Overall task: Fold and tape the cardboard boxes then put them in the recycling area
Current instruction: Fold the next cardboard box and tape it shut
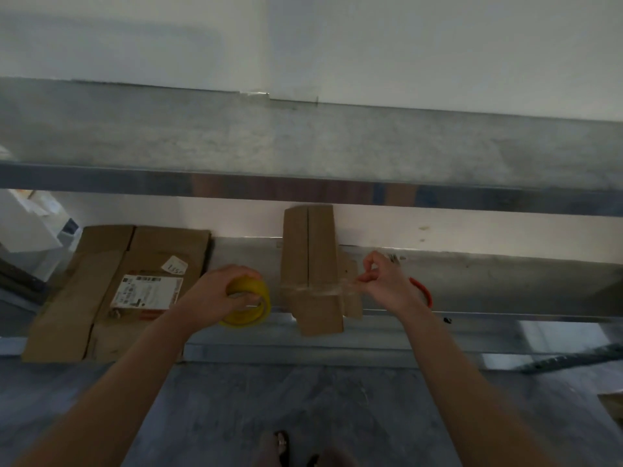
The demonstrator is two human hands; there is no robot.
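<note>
Between your two grips lies the folded cardboard box, flat on the worktop, with its near end hanging over the front edge.

- Left grip: fingers curled round the yellow tape roll, just left of the box.
- Right grip: thumb and forefinger pinch the free end of the tape strip, other fingers loosely curled. The strip runs from that pinch leftward across the box. I can't make out the span between box and roll.

Looks like mid-tape, wrap not closed.

Risks from here:
- Nothing pins the box. If you pull harder on one side it will likely slide or rotate, and with that overhang it could tip off the edge.
- Slack at the right pinch could let the clear tape fold onto itself or stick to your fingers.
- A loose flap juts out just left of the right grip. Tape may bridge it rather than bind it.
- A red-handled item sits just behind the right grip. I can't tell what it is, but the tape end could snag it.

Flattened box lies well left of the left grip.
</note>
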